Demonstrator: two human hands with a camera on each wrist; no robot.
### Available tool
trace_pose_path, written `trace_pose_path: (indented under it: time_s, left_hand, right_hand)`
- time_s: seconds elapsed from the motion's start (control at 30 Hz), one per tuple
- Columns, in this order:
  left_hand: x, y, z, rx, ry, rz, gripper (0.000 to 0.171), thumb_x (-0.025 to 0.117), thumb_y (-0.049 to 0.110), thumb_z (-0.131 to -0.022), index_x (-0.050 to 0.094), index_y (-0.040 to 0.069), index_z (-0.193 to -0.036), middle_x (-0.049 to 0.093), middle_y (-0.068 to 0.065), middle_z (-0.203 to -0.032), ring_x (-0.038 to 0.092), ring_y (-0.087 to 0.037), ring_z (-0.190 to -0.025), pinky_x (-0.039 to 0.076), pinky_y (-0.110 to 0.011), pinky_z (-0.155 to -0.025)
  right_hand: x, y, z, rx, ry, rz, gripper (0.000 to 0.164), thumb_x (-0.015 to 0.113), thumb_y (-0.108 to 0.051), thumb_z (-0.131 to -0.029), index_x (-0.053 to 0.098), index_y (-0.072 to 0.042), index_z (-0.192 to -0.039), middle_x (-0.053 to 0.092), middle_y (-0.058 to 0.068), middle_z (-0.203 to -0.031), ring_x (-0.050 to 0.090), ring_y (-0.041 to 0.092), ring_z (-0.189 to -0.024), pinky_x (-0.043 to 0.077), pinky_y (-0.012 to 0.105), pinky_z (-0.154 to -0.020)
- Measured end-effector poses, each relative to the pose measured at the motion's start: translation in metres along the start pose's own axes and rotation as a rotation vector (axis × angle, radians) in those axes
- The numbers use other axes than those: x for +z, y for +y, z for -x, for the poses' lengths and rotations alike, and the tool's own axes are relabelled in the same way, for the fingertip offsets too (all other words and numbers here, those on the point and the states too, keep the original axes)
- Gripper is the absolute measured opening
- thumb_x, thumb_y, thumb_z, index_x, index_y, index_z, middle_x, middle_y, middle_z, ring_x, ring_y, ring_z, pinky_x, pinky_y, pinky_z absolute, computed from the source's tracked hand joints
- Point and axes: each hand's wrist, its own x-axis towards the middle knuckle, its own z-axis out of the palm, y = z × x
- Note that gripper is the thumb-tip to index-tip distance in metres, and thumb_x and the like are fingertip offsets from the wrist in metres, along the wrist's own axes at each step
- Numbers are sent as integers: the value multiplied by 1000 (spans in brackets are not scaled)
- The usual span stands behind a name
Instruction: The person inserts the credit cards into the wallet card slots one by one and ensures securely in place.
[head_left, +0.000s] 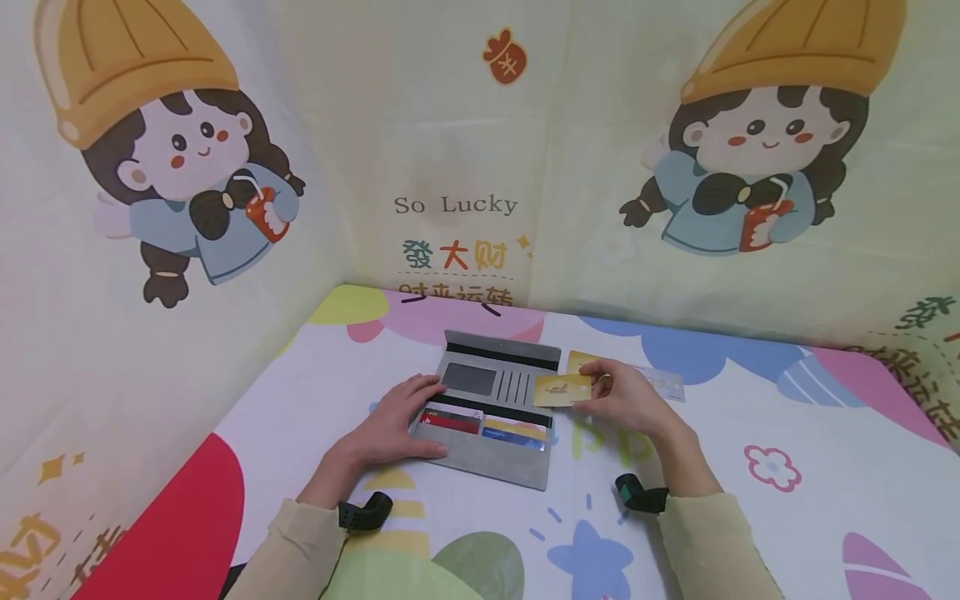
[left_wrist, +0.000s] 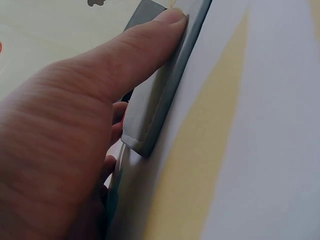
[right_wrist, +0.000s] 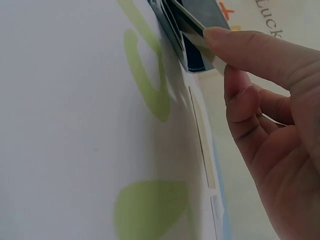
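Observation:
A grey wallet (head_left: 483,457) lies unfolded on the table, with a dark window pocket (head_left: 468,379) and several narrow slots on its upper panel. Its lower panel holds a red card (head_left: 450,423) and a yellow-and-blue card (head_left: 513,435). My left hand (head_left: 386,425) rests on the wallet's left side, thumb (left_wrist: 145,45) extended over the lower panel and fingers along the left edge. Between thumb and fingers, my right hand (head_left: 633,398) pinches a gold card (head_left: 551,392) by its right end. The card's left end overlaps the wallet's right edge, by the slots.
Right of the wallet lie another gold card (head_left: 576,360), partly behind my right hand, and a silver card (head_left: 671,385). Both wrists carry a black camera (head_left: 365,511). A printed cloth (head_left: 750,400) covers the table, and patterned curtains (head_left: 585,208) rise behind it.

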Motion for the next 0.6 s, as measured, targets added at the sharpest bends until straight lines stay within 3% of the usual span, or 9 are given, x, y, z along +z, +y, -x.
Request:
trace_pose_path:
  time_s: [0.6]
  left_hand:
    - [-1,0,1,1,-3,7,94,85,48,-74,46,11,-151,33,-12,-159,23,-38,-147,24,-64,-114]
  right_hand:
    - [5,1,0,39,-62,-59,58,84,-8,-83,53,8,-129,56,12,-100,56,22,-84,46,29,-72]
